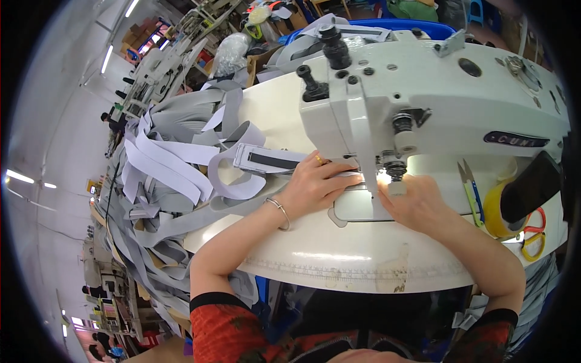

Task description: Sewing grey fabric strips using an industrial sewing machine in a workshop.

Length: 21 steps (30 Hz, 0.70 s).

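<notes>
Nearby, 2 bare forearms [239, 239] reach in from 5 and 7 o'clock over a pale surface [302, 257]. The left hand [311, 187] lies palm down, fingers stretched toward 3 o'clock, flat rather than gripping. The right hand [414, 202], at 3 o'clock from it, has bent, partly hidden fingers; whether they pinch anything, I cannot tell. A metal plate [357, 210] shows between the 2 hands. A pale grey strip with 1 black band [273, 160] lies just beside the left hand, the nearer one, at 10 o'clock from it; its long axis runs nearly 9 to 3, 1 end meeting that hand. Beyond, a white sewing machine [454, 103] fills 2 o'clock of the view, heaped grey fabric [181, 118] 10, and a blue tub [411, 25] 1.
</notes>
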Motion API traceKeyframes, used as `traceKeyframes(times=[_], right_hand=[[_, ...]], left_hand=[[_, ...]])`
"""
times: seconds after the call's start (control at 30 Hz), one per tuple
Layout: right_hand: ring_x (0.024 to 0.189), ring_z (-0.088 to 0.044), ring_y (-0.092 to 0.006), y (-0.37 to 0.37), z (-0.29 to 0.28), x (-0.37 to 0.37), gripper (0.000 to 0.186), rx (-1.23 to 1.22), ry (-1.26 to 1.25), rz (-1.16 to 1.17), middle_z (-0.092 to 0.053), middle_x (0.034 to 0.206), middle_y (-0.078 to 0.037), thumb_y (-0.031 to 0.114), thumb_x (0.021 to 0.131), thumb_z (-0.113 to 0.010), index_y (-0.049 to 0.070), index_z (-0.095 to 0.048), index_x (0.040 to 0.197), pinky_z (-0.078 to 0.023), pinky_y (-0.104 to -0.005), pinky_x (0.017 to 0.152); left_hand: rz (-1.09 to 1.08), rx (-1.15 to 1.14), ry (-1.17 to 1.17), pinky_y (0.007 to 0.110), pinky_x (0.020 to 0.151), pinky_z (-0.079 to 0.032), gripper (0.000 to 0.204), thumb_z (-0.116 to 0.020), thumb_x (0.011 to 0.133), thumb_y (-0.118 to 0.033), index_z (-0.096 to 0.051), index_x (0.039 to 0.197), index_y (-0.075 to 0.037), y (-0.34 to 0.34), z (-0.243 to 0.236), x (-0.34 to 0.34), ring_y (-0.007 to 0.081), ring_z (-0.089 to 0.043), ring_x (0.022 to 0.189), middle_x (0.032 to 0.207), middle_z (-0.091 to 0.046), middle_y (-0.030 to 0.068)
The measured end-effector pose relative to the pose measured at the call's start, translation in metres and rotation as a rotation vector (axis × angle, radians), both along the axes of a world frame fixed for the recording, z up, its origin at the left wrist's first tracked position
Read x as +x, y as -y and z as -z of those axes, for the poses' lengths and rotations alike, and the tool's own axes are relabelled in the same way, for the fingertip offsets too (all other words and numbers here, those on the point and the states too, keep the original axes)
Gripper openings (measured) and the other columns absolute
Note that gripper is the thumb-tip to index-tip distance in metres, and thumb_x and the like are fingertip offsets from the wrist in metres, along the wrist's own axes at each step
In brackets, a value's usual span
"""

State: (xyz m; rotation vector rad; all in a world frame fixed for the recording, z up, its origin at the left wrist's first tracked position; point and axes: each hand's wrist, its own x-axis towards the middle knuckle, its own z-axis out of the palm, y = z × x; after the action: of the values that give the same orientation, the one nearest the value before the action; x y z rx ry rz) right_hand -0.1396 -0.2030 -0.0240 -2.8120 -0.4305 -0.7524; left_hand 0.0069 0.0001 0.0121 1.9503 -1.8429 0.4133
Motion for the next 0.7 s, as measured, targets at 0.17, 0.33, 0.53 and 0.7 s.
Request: traceKeyframes(times=[0.17, 0.33, 0.53, 0.7], right_hand=[[0.064, -0.057, -0.0194, 0.001, 0.001, 0.000, 0.022, 0.072, 0.010, 0.017, -0.052, 0.071, -0.003, 0.021, 0.069, -0.075, 0.007, -0.058, 0.073, -0.045, -0.0335, 0.050], [0.064, -0.056, -0.0192, 0.004, 0.001, 0.001, 0.023, 0.081, 0.112, -0.002, -0.052, 0.073, -0.003, 0.021, 0.068, -0.075, 0.007, -0.056, 0.072, -0.045, -0.0338, 0.050], [0.062, -0.055, -0.0189, 0.004, -0.002, 0.001, 0.023, 0.084, 0.120, -0.001, -0.050, 0.069, -0.002, 0.019, 0.067, -0.074, 0.008, -0.054, 0.069, -0.044, -0.0339, 0.049], [0.060, -0.055, -0.0194, 0.002, -0.007, -0.002, 0.024, 0.093, 0.113, -0.029, -0.049, 0.068, -0.003, 0.017, 0.068, -0.075, 0.007, -0.053, 0.066, -0.043, -0.0338, 0.048]], left_hand=[[-0.033, 0.027, -0.024, 0.037, 0.079, -0.051, 0.030, -0.072, 0.067, -0.007, -0.075, 0.095, -0.017, 0.004, 0.007, 0.003, 0.0246, -0.061, 0.091, 0.099, -0.067, 0.0025], [-0.046, -0.025, 0.035, 0.038, 0.078, -0.052, 0.028, -0.072, 0.065, -0.007, -0.076, 0.090, -0.017, 0.007, 0.008, 0.007, 0.0257, -0.061, 0.089, 0.095, -0.065, 0.0024], [-0.073, -0.029, 0.051, 0.038, 0.079, -0.052, 0.027, -0.072, 0.064, -0.008, -0.076, 0.089, -0.018, 0.008, 0.010, 0.008, 0.0255, -0.061, 0.090, 0.093, -0.065, 0.0019], [-0.077, -0.062, 0.048, 0.037, 0.082, -0.052, 0.028, -0.073, 0.066, -0.009, -0.077, 0.091, -0.018, 0.005, 0.013, 0.007, 0.0255, -0.061, 0.093, 0.095, -0.066, 0.0016]])
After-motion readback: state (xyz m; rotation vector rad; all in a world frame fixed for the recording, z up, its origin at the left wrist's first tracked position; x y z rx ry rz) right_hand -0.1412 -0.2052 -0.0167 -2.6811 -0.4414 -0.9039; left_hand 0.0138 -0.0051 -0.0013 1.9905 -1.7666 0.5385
